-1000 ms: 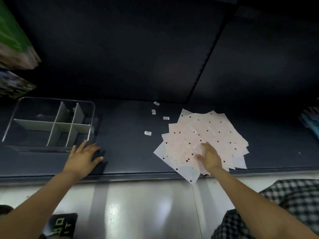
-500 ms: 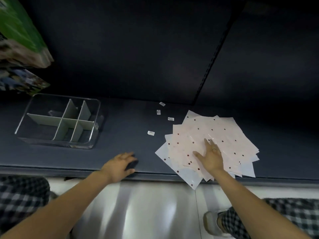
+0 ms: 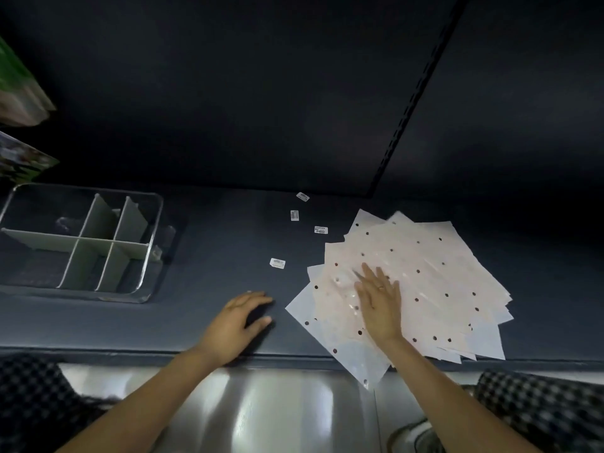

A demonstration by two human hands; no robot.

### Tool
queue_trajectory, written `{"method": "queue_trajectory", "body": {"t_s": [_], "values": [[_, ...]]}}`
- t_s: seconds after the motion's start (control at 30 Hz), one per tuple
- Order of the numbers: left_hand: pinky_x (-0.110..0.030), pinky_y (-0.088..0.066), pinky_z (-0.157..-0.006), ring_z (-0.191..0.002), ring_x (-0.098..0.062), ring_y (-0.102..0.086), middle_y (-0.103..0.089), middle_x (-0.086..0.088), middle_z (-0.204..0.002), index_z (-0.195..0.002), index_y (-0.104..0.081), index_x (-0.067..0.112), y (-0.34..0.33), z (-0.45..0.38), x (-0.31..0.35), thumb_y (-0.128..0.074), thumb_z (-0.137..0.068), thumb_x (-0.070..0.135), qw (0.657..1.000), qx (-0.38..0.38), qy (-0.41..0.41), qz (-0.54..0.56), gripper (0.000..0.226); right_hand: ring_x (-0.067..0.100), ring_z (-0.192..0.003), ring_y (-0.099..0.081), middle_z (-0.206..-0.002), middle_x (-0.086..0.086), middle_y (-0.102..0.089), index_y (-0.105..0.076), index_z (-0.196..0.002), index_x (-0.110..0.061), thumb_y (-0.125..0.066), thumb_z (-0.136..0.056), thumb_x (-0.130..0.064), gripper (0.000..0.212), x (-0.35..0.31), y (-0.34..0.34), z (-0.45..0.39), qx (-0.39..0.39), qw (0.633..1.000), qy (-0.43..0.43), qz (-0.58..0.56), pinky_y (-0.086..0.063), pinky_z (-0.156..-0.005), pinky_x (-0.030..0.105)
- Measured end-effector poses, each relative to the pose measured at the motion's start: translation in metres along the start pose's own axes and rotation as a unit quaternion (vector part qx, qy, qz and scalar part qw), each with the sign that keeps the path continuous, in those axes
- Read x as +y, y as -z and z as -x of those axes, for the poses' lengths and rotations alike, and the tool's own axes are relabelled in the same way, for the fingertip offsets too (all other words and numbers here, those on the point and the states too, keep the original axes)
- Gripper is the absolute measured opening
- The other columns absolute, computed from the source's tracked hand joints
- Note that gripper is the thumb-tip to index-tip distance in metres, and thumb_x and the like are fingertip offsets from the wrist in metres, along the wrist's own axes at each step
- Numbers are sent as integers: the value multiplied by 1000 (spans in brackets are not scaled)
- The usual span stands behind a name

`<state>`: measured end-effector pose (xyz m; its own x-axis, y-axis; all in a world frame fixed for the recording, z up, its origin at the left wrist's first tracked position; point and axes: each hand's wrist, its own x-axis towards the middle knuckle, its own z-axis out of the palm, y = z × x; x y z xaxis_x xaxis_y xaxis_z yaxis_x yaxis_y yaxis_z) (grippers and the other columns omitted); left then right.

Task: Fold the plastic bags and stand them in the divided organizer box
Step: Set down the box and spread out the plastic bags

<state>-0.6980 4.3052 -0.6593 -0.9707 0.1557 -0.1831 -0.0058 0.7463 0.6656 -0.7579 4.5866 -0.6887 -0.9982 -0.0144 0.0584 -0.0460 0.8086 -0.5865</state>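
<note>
A fanned pile of several pale pink plastic bags (image 3: 425, 273) with dark dots lies flat on the dark shelf at the right, one corner hanging over the front edge. My right hand (image 3: 379, 299) lies flat on the pile with straight fingers, pressing it down. My left hand (image 3: 237, 323) rests on the shelf just left of the pile, fingers loosely curved, holding nothing. The clear divided organizer box (image 3: 148, 266) with grey dividers stands at the far left, holding no bags.
Several small white barcode stickers (image 3: 277, 263) lie scattered on the dark shelf (image 3: 212, 282) between the box and the pile. Green packaged goods (image 3: 19, 93) hang at the upper left. A slotted upright runs down the dark back panel. Glossy floor lies below the shelf edge.
My left hand moved right from in front of the organizer box toward the pile. My right hand slid a little further onto the bags and flattened out.
</note>
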Motion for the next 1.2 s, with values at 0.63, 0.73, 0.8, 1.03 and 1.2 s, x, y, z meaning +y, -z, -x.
{"method": "queue_trajectory", "body": {"t_s": [0.63,0.73,0.8,1.03,1.2], "values": [[-50,-47,-82,-103,-46,-52,-47,-26,-127,-123,-60,12,53,-18,-56,-61,-88,8,943,219,240,-69,36,19,-146,10,-157,-1,10,5,-150,-21,-26,-91,-64,79,54,32,-17,-87,969,-109,204,9,-116,40],[-61,-35,-99,-126,-51,-35,-36,-30,-141,-128,-57,10,42,-16,-55,-69,-84,15,948,202,121,-212,46,16,-147,1,-159,-4,-7,-15,-150,-23,-24,-100,-45,55,66,30,-15,-64,979,-99,167,6,-119,38],[-53,-21,-113,-140,-41,-21,-23,-21,-154,-142,-42,17,27,-14,-51,-56,-93,31,966,75,80,-235,53,16,-146,-5,-157,-4,-17,-28,-146,-20,-23,-103,-36,47,62,30,-15,-34,986,-100,131,4,-119,37],[-37,-12,-118,-146,-15,-10,-18,5,-158,-145,-34,28,11,-12,-25,-45,-95,43,993,55,107,16,53,12,-144,-18,-147,-16,-27,-27,-140,-35,-26,-100,-37,40,15,29,-15,-64,997,23,-39,-2,-120,38],[-34,-28,-107,-133,-13,-35,-35,8,-148,-143,-34,31,28,-29,20,-45,-86,58,938,64,173,295,64,1,-141,-18,-147,-22,-27,-27,-140,-38,-33,-101,-30,40,-50,4,3,-171,962,203,-65,-3,-120,34]]}}
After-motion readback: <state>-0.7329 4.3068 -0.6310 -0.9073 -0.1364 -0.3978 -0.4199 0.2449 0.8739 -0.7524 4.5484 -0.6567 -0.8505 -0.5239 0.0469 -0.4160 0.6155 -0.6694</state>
